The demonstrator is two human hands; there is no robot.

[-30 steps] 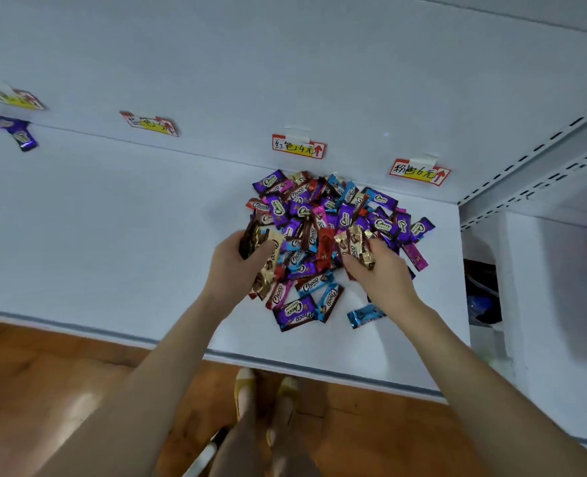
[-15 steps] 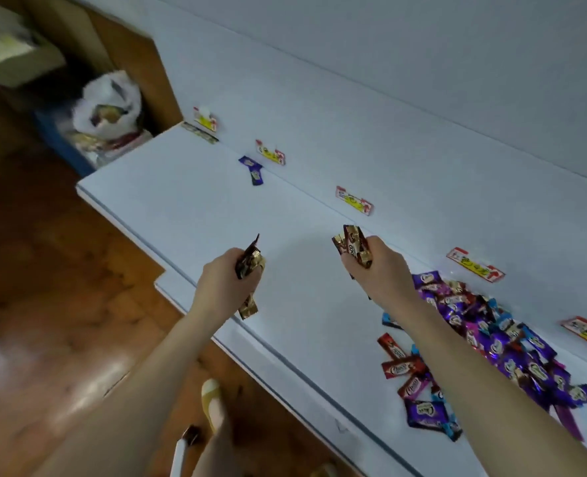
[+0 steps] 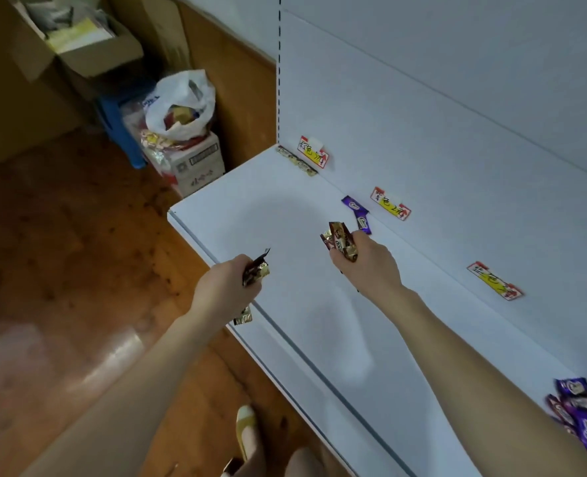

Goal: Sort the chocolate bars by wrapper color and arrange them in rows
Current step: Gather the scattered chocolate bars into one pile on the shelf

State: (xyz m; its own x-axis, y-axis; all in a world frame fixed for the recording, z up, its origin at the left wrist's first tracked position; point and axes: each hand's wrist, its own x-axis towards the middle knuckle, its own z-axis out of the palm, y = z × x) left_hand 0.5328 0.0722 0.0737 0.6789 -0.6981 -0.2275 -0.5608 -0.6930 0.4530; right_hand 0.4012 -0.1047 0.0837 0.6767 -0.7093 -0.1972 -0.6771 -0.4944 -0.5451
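My left hand (image 3: 223, 290) grips a bunch of brown-and-gold chocolate bars (image 3: 255, 270) over the front edge of the white shelf (image 3: 285, 215). My right hand (image 3: 366, 261) holds another bunch of brown-and-gold bars (image 3: 340, 239) above the shelf's middle. Two brown bars (image 3: 297, 161) lie in a line at the shelf's far left corner, under a price label (image 3: 313, 152). Two purple bars (image 3: 357, 213) lie next to a second label (image 3: 390, 203). The mixed pile (image 3: 581, 414), mostly purple here, shows at the right edge.
A third label (image 3: 494, 280) sticks to the back panel further right. Left of the shelf stand a white plastic bag (image 3: 181, 105) on a carton (image 3: 195, 166), a blue stool and open cardboard boxes (image 3: 78, 39). Below is wooden floor; my feet show at the bottom.
Both hands lifted brown-and-gold bars out of the pile and carried them left along the shelf. The view swung left with them, so the pile slid to the right edge.
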